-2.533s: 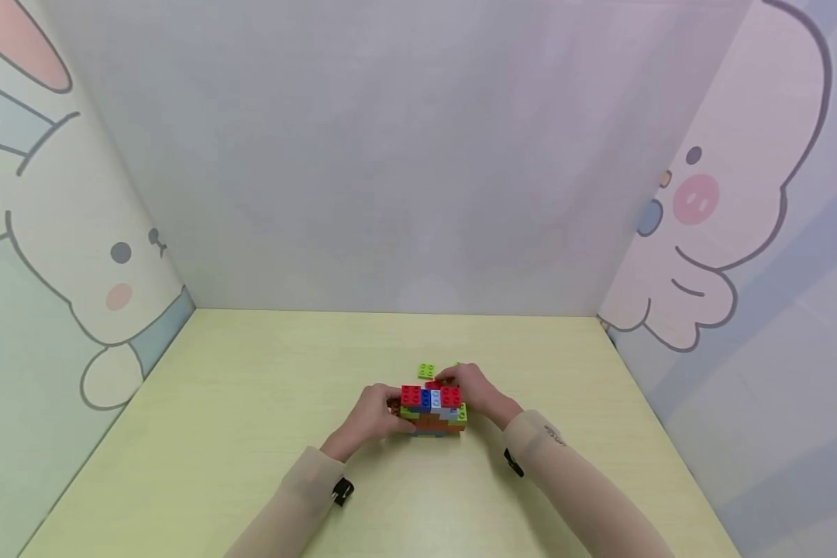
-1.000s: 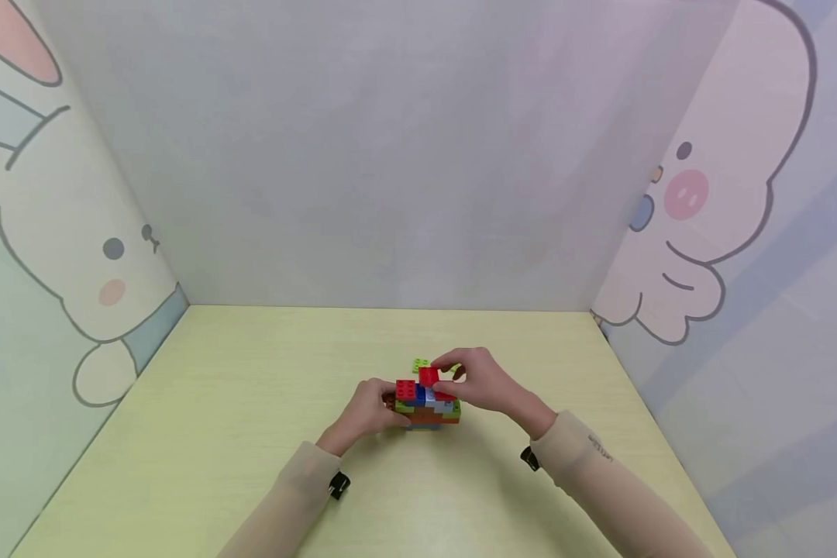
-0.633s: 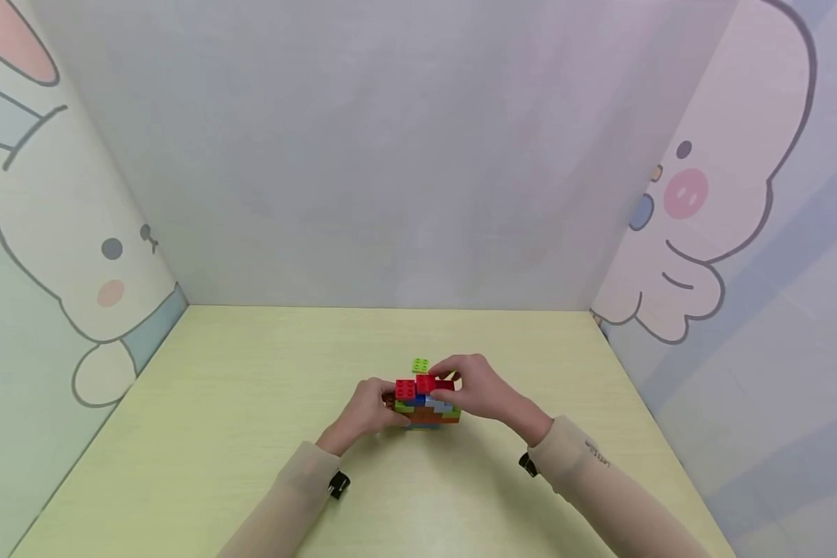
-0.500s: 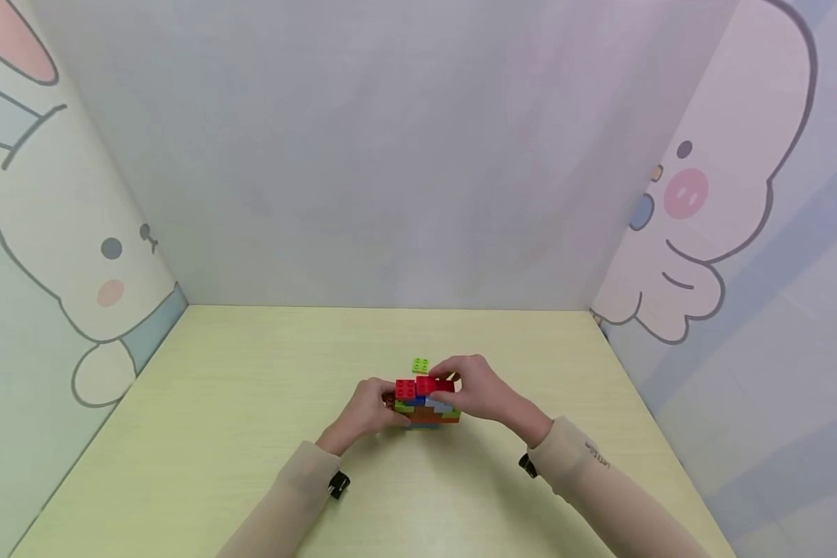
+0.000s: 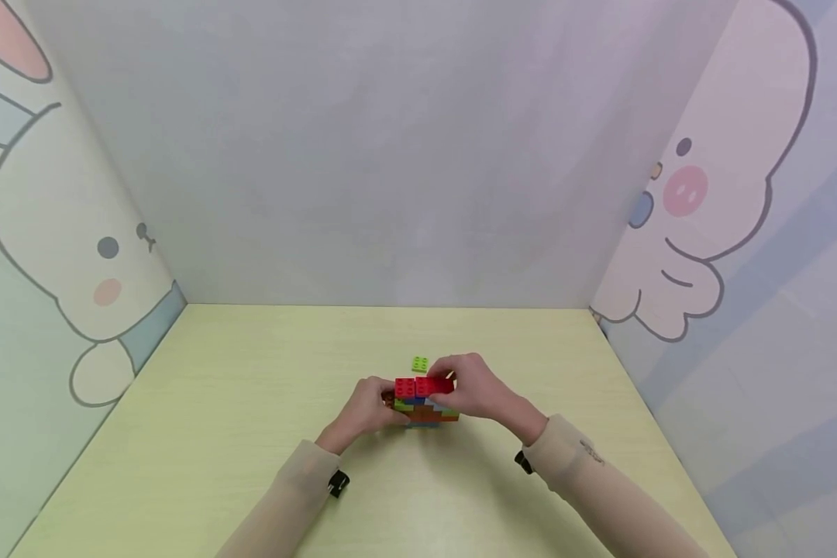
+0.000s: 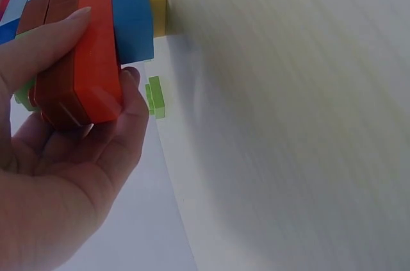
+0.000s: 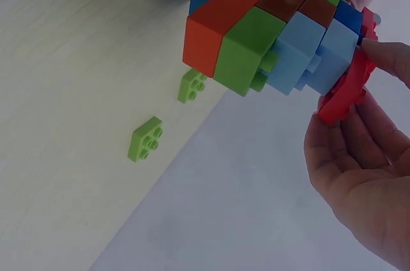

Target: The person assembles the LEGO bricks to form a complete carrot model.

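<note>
A stack of toy building bricks [image 5: 425, 415] stands on the table, in layers of blue, orange, brown, green and light blue. My left hand [image 5: 368, 407] grips its left end, with the thumb on the near side and the fingers behind, as the left wrist view shows on the orange and brown bricks [image 6: 99, 91]. At the top, my right hand [image 5: 477, 386] pinches a red curved brick [image 7: 349, 88] between thumb and fingers, against the blue and light blue bricks [image 7: 336, 56]. Another red brick [image 5: 405, 387] sits beside it at the top left.
Two flat light green bricks lie on the table beyond the stack: one green brick [image 5: 420, 364] shows in the head view, and a second green brick [image 7: 146, 138] in the right wrist view. The pale yellow table [image 5: 265, 364] meets a grey wall [image 5: 390, 194] behind.
My right hand has lifted the red curved brick from behind the stack and lowered it onto the top, beside the other red brick. My left hand has kept its grip on the stack.
</note>
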Tool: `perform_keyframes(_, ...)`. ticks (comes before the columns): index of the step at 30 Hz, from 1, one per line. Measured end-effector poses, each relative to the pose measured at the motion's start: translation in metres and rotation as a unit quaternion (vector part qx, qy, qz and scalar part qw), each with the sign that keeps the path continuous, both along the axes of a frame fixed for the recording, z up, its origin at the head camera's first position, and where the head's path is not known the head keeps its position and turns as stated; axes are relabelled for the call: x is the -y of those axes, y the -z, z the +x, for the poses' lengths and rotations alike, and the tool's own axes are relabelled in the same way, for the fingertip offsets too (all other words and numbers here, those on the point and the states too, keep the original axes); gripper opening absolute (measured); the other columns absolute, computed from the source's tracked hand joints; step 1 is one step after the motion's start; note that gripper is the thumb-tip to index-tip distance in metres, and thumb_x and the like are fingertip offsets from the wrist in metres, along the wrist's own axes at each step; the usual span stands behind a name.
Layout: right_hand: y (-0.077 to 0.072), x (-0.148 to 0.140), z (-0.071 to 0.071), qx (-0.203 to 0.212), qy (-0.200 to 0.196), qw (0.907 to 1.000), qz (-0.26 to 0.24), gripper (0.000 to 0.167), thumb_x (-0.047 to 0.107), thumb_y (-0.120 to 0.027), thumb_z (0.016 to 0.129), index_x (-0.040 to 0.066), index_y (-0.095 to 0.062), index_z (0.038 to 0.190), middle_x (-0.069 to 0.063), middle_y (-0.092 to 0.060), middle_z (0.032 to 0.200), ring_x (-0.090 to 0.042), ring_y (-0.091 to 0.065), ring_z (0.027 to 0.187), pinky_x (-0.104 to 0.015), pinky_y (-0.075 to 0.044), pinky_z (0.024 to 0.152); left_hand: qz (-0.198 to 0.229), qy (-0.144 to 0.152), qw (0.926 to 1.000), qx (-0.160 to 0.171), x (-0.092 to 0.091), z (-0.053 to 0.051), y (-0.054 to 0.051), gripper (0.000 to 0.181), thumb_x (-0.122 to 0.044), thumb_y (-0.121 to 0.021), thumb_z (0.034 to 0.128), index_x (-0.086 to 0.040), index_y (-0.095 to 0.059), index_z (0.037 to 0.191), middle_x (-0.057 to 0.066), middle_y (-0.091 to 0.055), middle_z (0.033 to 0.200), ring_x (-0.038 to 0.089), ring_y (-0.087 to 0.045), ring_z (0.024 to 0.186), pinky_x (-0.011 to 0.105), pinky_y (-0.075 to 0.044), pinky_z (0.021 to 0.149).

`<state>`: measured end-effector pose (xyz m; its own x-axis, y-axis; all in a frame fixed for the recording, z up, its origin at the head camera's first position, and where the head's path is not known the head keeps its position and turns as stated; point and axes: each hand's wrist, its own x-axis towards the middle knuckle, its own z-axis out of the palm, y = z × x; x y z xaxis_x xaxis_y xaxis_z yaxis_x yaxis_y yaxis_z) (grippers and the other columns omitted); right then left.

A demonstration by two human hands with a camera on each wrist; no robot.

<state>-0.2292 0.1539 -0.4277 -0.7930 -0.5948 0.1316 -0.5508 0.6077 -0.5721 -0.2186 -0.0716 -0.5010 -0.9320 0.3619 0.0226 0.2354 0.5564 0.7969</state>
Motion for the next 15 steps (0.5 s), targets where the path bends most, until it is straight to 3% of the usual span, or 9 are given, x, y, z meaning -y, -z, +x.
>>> perform_keyframes(15,-0.013,0.006,-0.008,0.053,0.001,0.9983,0.025,0.018,0.019,-0.081,0.074,0.017,-0.070,0.088,0.011,-0.065,0.083,-0.013,-0.058,0.078,-0.028,-0.049,0.067,0.002,0.000,1.0000,0.006,0.001,0.000,-0.002,0.035,-0.012,-0.088,0.0666,-0.012,-0.074,0.099,-0.006,-0.069,0.089,0.013,-0.059,0.080,0.032,-0.050,0.072)
